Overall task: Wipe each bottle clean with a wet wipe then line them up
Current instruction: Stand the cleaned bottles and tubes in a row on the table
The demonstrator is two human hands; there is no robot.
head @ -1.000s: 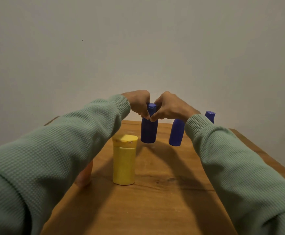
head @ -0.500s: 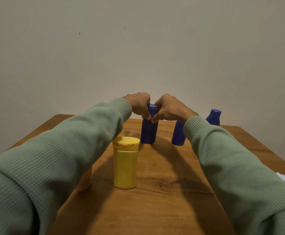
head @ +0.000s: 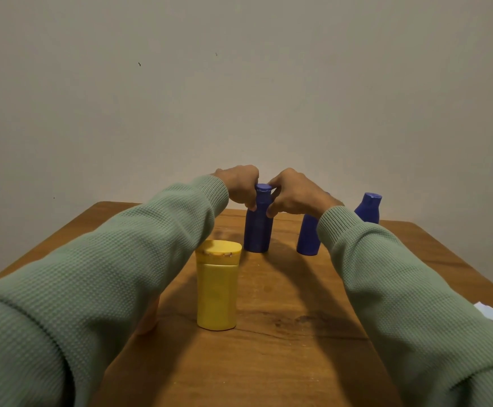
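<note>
On the table [head: 298, 362], the yellow bottle [head: 217, 289] stands at 7 o'clock of the held blue bottle [head: 257, 230], which is upright at far centre, long axis vertical. The second blue bottle [head: 308, 239] stands at its 3 o'clock. The left hand [head: 239, 183] and right hand [head: 293, 192] pinch the neck from 9 and 3 o'clock.

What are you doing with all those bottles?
A person's left hand and right hand both grip the top of a blue bottle standing at the far end of the wooden table. A second blue bottle and a third blue bottle stand to its right, like a row. The yellow bottle stands nearer, apart from them.
</note>
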